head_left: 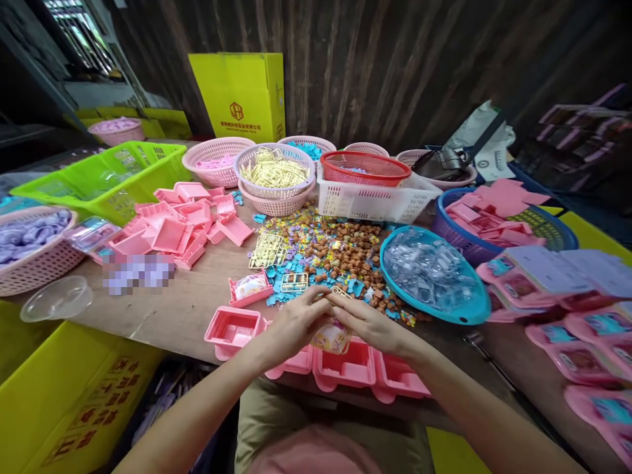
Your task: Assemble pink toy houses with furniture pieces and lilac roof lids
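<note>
My left hand (301, 322) and my right hand (368, 322) meet above the table's front edge, fingers bent together. Between them hangs a small printed packet (333, 338), white and yellow with purplish marks; the fingers partly hide it. A cream plastic frame piece (340, 291) shows just beyond the fingertips; whether it is held, I cannot tell. Below the hands stands a row of pink plastic trays (344, 368) with moulded hollows. Just past the left hand, a small pink box (250, 288) holds a similar packet, beside a cream frame of parts (295, 282).
Brown, blue and yellow small parts (345, 247) are heaped mid-table. Pink boxes (172, 227) pile up at left. A blue basin (434, 273) of clear plastic pieces stands right, near stacked pink cases (538, 276). Baskets (275, 172) line the back; a yellow carton (64, 401) stands lower left.
</note>
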A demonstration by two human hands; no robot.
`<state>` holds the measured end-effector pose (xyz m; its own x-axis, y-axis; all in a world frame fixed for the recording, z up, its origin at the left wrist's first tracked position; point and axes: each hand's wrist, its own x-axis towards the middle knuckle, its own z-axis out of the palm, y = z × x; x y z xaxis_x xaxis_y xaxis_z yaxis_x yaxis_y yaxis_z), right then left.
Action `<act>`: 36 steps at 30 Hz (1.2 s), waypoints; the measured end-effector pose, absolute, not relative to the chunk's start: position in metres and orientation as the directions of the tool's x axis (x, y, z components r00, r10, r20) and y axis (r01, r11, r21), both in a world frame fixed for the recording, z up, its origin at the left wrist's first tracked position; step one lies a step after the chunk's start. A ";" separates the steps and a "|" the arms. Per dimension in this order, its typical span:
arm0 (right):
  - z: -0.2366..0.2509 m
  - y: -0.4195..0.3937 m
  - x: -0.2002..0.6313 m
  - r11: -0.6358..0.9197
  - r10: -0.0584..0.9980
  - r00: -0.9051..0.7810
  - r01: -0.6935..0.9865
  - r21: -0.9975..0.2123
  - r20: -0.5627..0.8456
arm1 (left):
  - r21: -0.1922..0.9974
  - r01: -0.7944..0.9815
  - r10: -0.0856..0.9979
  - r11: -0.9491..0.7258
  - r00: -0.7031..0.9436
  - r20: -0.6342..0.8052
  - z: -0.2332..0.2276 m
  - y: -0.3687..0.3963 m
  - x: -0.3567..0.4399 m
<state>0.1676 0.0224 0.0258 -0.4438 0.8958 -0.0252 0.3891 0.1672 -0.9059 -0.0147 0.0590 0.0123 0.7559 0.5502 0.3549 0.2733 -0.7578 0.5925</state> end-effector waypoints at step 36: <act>-0.066 -0.051 0.177 0.346 0.937 -0.330 0.923 -0.166 0.113 | 0.285 0.566 0.628 -0.773 0.744 0.228 -0.069 0.004 -0.004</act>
<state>0.1771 -0.0509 -0.0661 -0.3304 0.9370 0.1132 0.9235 0.3458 -0.1663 -0.0041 0.0040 -0.0689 0.7438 0.6285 0.2276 0.5662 -0.7734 0.2853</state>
